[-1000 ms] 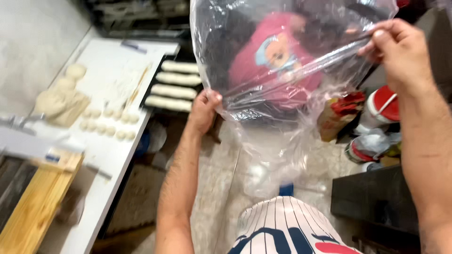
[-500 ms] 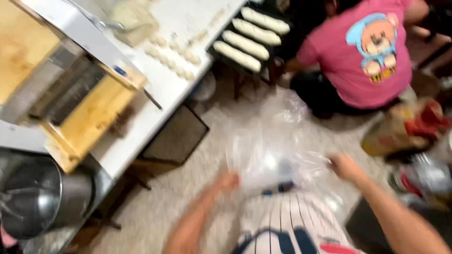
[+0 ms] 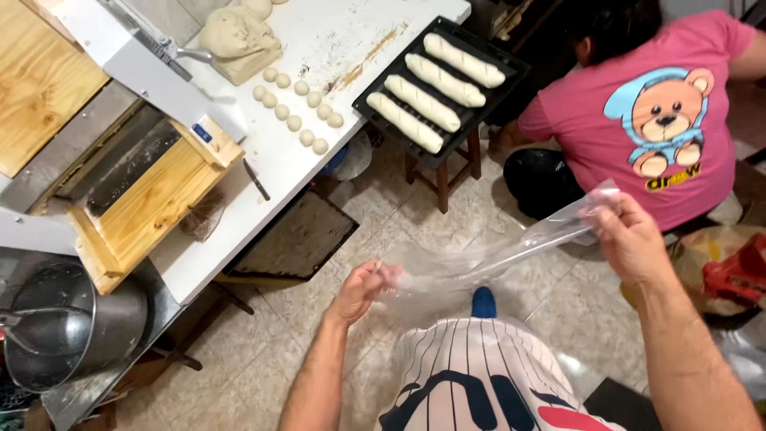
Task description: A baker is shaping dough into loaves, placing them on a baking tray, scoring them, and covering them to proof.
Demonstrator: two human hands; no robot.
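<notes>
Clear plastic bag (image 3: 495, 255) stretched taut over tiled floor (image 3: 319, 335), gripped at both ends: left hand (image 3: 363, 289) pinches lower end, right hand (image 3: 630, 238) clasps upper end. Tray of shaped loaves (image 3: 439, 88) near surface's (image 3: 271, 152) far corner; dough balls (image 3: 295, 108) beside
</notes>
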